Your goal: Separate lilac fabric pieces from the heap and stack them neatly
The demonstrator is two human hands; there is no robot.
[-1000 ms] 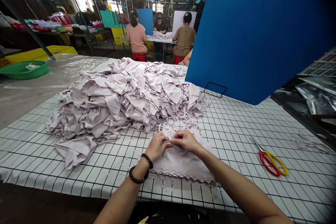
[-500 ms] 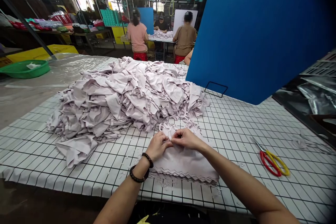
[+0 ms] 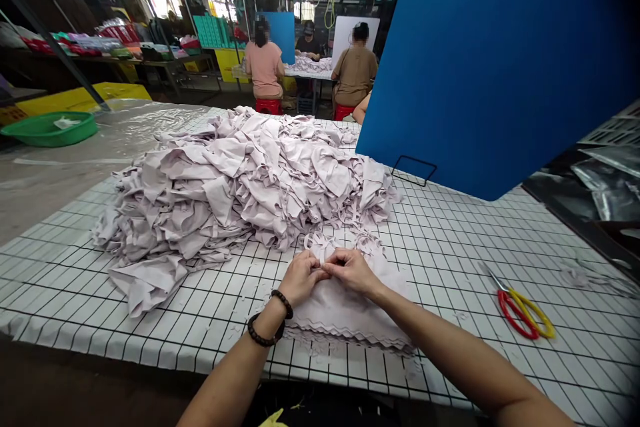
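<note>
In front of me lies a stack of pale lilac garments (image 3: 350, 313) with zigzag-cut edges toward me and thin straps at its far end. My left hand (image 3: 303, 277), with two dark bead bracelets on the wrist, is closed at the stack's upper left, pinching the top garment. Close against it, my right hand (image 3: 350, 270) pinches the same garment with thumb and forefinger. The bit of cloth between the fingertips is mostly hidden. Just beyond my hands, a large heap of loose lilac garments (image 3: 250, 180) covers the middle of the table.
Scissors (image 3: 523, 310) with red and yellow handles lie on the grid-patterned tablecloth (image 3: 450, 240) to my right. A big blue board (image 3: 480, 73) stands tilted at the back right. A green basket (image 3: 55, 130) sits far left. Several people sit at a farther table.
My right hand has shifted slightly left, bringing its fingertips nearer my left hand at the garment. The view has moved a little; the heap and scissors lie as before.
</note>
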